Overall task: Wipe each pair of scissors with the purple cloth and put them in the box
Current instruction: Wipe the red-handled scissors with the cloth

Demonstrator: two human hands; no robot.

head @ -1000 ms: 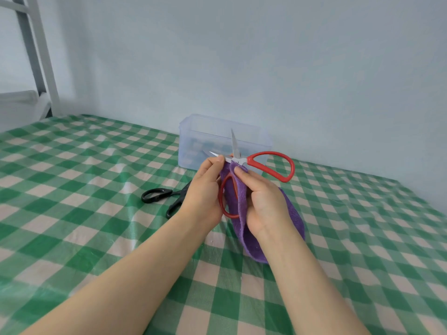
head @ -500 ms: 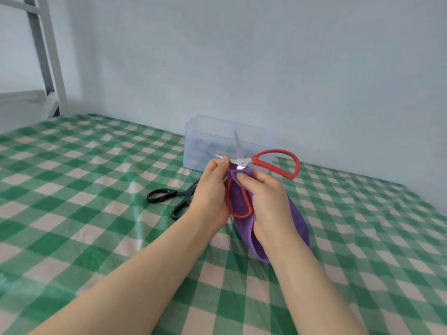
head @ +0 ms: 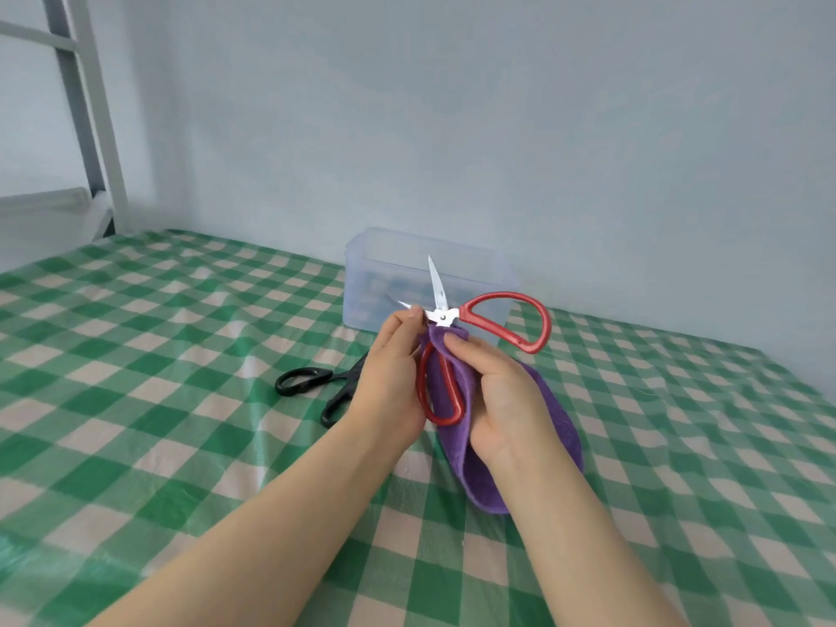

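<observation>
Red-handled scissors (head: 506, 316) are held spread open above the table, blades pointing up and left. My left hand (head: 389, 377) pinches one blade near the pivot. My right hand (head: 502, 395) holds the purple cloth (head: 475, 463) and presses it against the lower red handle loop, with the cloth hanging down to the table. A black-handled pair of scissors (head: 312, 386) lies on the table, partly hidden behind my left hand. The clear plastic box (head: 362, 282) stands behind my hands, near the wall, with something dark inside that I cannot make out.
A green and white checked cloth (head: 158, 400) covers the table. A grey wall runs close behind the box. A metal ladder frame (head: 90, 115) stands at the far left.
The scissors and both hands have stayed in nearly the same place. The cloth has shifted slightly along the lower handle near the pivot.
</observation>
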